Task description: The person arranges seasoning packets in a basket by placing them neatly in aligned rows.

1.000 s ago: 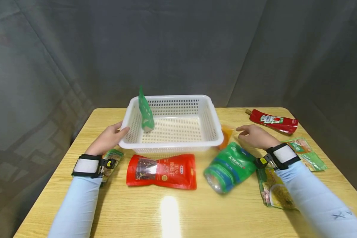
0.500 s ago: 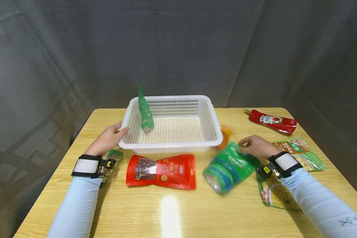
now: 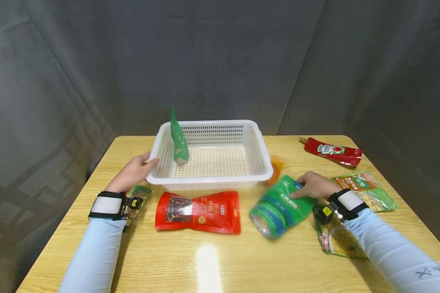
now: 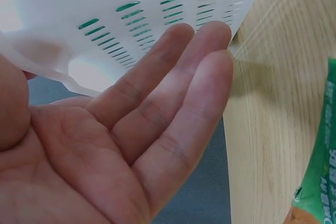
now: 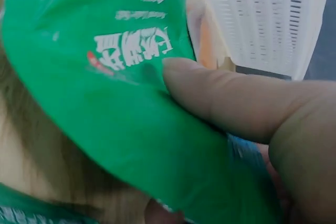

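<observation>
Right hand point(image 3: 313, 186): thumb and fingers pinch the top edge of the green pouch point(image 3: 280, 203), lying on the bench point(image 3: 220, 260) beside the white basket point(image 3: 258, 140). Left hand point(image 3: 132, 174): fingers straight, steadying the basket's corner. Risk: the slick, heavy pouch may slip from an edge-only pinch or snag the basket rim.

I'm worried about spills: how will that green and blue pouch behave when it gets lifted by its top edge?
The green and blue pouch looks soft, so it would probably sag below the right hand, whose thumb pinches its flat top. Its glossy film may be slippery. The lower end looks bulged, so likely bottom-heavy.
</observation>
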